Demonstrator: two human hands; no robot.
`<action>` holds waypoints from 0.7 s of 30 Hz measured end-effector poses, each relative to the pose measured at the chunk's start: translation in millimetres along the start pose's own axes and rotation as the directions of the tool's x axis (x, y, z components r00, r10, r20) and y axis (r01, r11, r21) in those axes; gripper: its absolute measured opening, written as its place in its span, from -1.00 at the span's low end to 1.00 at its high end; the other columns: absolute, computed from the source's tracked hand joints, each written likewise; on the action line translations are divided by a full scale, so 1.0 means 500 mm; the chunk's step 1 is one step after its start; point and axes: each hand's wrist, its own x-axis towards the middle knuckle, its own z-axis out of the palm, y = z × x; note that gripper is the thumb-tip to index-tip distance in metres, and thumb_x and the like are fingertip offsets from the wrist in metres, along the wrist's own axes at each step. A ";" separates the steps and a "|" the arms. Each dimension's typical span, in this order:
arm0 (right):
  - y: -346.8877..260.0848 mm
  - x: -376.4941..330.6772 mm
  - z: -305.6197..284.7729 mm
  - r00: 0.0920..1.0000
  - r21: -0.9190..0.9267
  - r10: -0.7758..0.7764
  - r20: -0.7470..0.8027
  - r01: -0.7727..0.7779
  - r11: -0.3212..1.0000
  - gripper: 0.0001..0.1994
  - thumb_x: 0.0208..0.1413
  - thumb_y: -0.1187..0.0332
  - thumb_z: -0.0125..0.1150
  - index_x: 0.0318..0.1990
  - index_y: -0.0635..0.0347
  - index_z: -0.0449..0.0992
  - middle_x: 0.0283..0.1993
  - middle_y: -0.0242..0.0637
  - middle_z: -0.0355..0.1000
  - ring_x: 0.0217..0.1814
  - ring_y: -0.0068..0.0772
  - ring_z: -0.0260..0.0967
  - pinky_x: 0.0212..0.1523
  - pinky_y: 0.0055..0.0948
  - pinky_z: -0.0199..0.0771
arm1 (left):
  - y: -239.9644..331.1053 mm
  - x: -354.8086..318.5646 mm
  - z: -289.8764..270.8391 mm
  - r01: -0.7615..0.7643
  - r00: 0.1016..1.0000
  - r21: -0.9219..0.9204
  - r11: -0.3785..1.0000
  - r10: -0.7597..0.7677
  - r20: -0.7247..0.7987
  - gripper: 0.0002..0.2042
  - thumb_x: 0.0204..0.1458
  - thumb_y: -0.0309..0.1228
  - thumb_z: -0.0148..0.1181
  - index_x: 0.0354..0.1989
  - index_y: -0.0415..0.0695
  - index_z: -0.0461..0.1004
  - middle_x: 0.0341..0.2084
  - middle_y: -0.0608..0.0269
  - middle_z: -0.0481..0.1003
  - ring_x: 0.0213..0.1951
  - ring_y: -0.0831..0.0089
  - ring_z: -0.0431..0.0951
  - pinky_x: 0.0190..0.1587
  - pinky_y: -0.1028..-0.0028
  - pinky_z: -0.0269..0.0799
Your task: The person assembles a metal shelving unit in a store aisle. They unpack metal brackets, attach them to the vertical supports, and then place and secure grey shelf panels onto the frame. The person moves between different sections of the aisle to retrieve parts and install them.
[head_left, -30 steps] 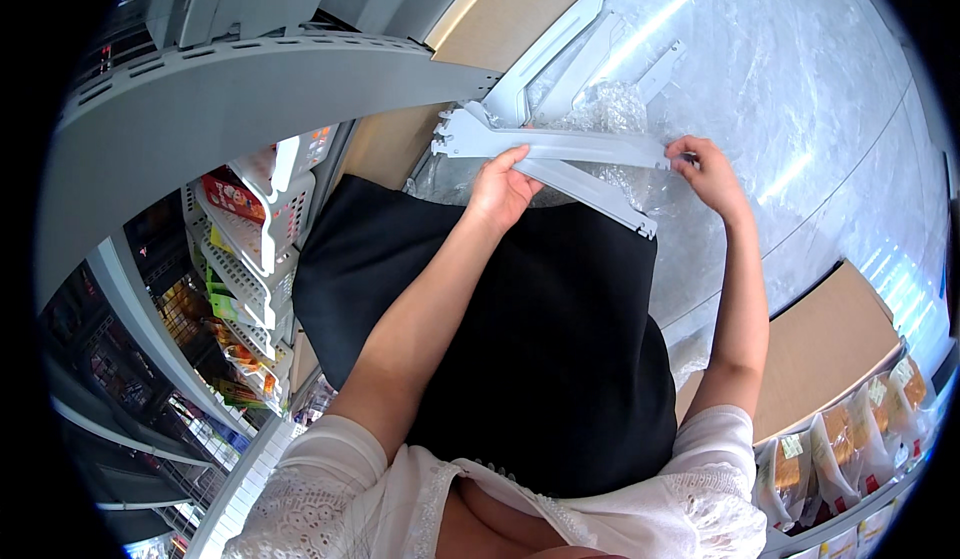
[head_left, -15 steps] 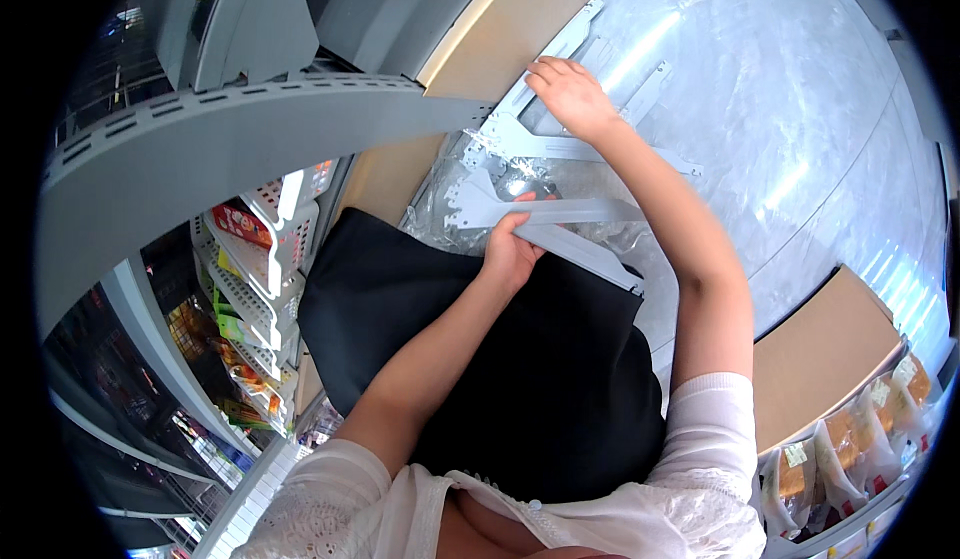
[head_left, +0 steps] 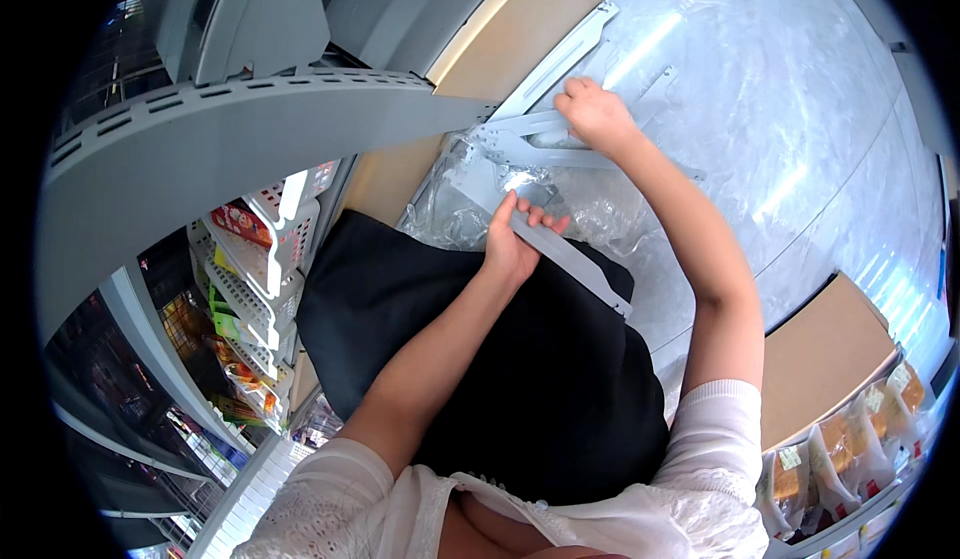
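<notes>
Across my left hand (head_left: 515, 244) lies a grey metal shelf bracket (head_left: 575, 264), held between thumb and fingers over my lap. Its wide toothed end points to the plastic wrap and its narrow end rests over the black cloth (head_left: 440, 359). Farther off, my right hand (head_left: 595, 114) has its fingers closed on the narrow end of a second bracket (head_left: 525, 124). More pale brackets lie on the floor around it, among them a long bracket (head_left: 560, 54) beside the wooden panel. Clear plastic wrap (head_left: 590, 204) spreads between my hands.
To the left stands a grey slotted shelf upright (head_left: 240, 124) with white perforated baskets (head_left: 285, 249) of packets below. A tan wooden base panel (head_left: 520, 34) borders the shiny grey floor (head_left: 780, 129). At right are a brown board (head_left: 825, 359) and bagged bread (head_left: 840, 444).
One of the two brackets at my left hand is gone from there. My right hand has moved nearer and right, and its fingers have closed on a bracket.
</notes>
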 end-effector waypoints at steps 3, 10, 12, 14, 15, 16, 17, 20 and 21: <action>-0.046 -0.068 -0.049 0.958 0.117 0.222 0.182 -0.245 0.962 -0.80 -0.07 0.44 0.18 -0.27 0.21 0.35 -0.30 -0.11 0.44 -0.26 -0.01 0.43 -0.36 -0.15 0.42 | 0.002 0.004 0.002 -0.002 0.998 -0.038 0.999 0.004 0.059 -0.72 0.17 -0.15 -0.10 -0.45 -0.08 0.21 -0.53 0.21 0.29 -0.22 0.15 0.40 0.16 -0.03 0.18; -0.177 -0.214 -0.123 0.885 0.448 0.454 0.103 -0.448 0.773 -0.66 0.06 0.29 0.15 -0.03 0.24 0.36 -0.25 0.04 0.40 -0.20 0.06 0.39 -0.24 -0.13 0.39 | 0.001 -0.013 0.071 0.021 0.990 0.054 0.998 -0.028 0.140 -0.70 0.24 -0.11 -0.19 -0.19 -0.12 0.27 -0.22 0.14 0.34 0.01 0.21 0.34 0.15 0.08 0.19; -0.202 -0.230 -0.129 0.908 0.421 0.404 0.115 -0.413 0.808 -0.58 0.07 0.23 0.16 0.05 0.25 0.36 -0.23 0.03 0.38 -0.17 0.05 0.37 -0.20 -0.15 0.39 | -0.005 -0.018 0.117 -0.014 0.994 0.139 0.990 -0.001 0.112 -0.64 0.27 -0.12 -0.26 -0.02 -0.15 0.26 -0.09 0.11 0.34 0.06 0.22 0.32 0.17 0.13 0.19; -0.211 -0.231 -0.136 0.897 0.460 0.401 0.187 -0.440 0.771 -0.48 0.04 0.13 0.20 0.10 0.25 0.35 -0.17 -0.02 0.35 -0.11 0.03 0.34 -0.13 -0.18 0.39 | -0.001 -0.019 0.110 0.012 0.975 0.197 0.980 -0.056 0.217 -0.57 0.28 -0.10 -0.31 0.14 -0.17 0.14 0.08 0.11 0.25 0.12 0.27 0.28 0.16 0.21 0.22; -0.212 -0.231 -0.137 0.914 0.479 0.379 0.148 -0.401 0.781 -0.46 0.03 0.12 0.21 0.11 0.25 0.34 -0.16 -0.03 0.35 -0.10 0.02 0.33 -0.12 -0.18 0.39 | 0.000 -0.016 0.100 0.023 0.965 0.227 0.974 -0.081 0.251 -0.58 0.28 -0.11 -0.28 0.14 -0.17 0.14 0.08 0.11 0.24 0.12 0.28 0.28 0.16 0.22 0.23; -0.212 -0.230 -0.137 0.929 0.496 0.355 0.108 -0.360 0.790 -0.44 0.01 0.11 0.22 0.12 0.25 0.33 -0.15 -0.04 0.35 -0.09 0.01 0.33 -0.11 -0.19 0.39 | 0.000 -0.014 0.093 0.031 0.953 0.257 0.966 -0.106 0.283 -0.58 0.27 -0.11 -0.25 0.13 -0.17 0.14 0.08 0.12 0.23 0.13 0.29 0.27 0.15 0.22 0.24; -0.213 -0.230 -0.136 0.938 0.491 0.335 0.091 -0.335 0.804 -0.41 0.00 0.11 0.23 0.15 0.24 0.31 -0.13 -0.04 0.35 -0.08 0.01 0.32 -0.09 -0.19 0.38 | -0.001 -0.017 0.096 0.007 0.959 0.301 0.954 -0.091 0.268 -0.59 0.27 -0.13 -0.25 0.14 -0.16 0.14 0.10 0.11 0.23 0.15 0.28 0.26 0.17 0.21 0.23; -0.215 -0.233 -0.135 0.959 0.484 0.273 0.072 -0.273 0.831 -0.36 -0.03 0.12 0.26 0.19 0.22 0.27 -0.09 -0.04 0.35 -0.05 0.01 0.30 -0.05 -0.20 0.36 | -0.006 -0.031 0.103 -0.032 0.972 0.378 0.925 -0.059 0.228 -0.62 0.27 -0.18 -0.20 0.15 -0.13 0.15 0.12 0.11 0.24 0.18 0.27 0.24 0.19 0.18 0.20; -0.213 -0.235 -0.135 0.963 0.490 0.256 0.084 -0.263 0.831 -0.36 -0.05 0.15 0.27 0.20 0.22 0.27 -0.09 -0.04 0.35 -0.03 0.00 0.30 -0.05 -0.19 0.36 | -0.006 -0.034 0.106 -0.023 0.974 0.369 0.929 -0.062 0.217 -0.64 0.27 -0.20 -0.18 0.14 -0.13 0.16 0.11 0.11 0.25 0.18 0.27 0.24 0.20 0.17 0.20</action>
